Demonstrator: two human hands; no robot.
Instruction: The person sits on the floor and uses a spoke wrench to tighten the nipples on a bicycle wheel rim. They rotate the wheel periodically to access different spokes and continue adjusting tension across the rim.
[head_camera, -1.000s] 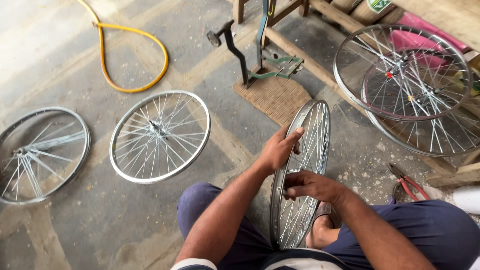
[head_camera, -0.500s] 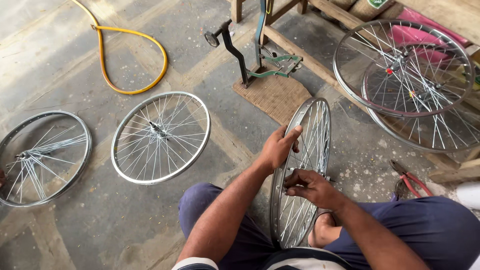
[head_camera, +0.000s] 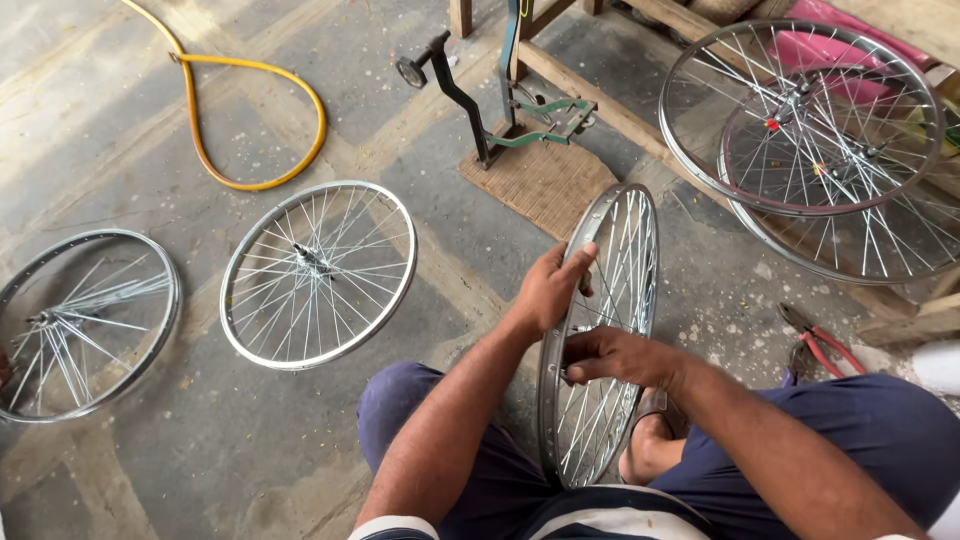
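Far left on the concrete floor (head_camera: 150, 470) lie a partly spoked rim (head_camera: 85, 322) and, just right of it, a flat spoked wheel (head_camera: 318, 274), with a yellow hose (head_camera: 250, 120) looped beyond them. Near the middle, an upright wheel (head_camera: 600, 335) stands between the person's knees: the left hand (head_camera: 553, 290) curls its fingers over the rim, while the right hand (head_camera: 620, 357) pinches together at the spokes. Stacked wheels (head_camera: 810, 140) lean far right, and red-handled pliers (head_camera: 815, 345) lie nearer.

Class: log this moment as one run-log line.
left hand: gripping upright wheel rim | right hand: at its spokes | two wheels flat on floor
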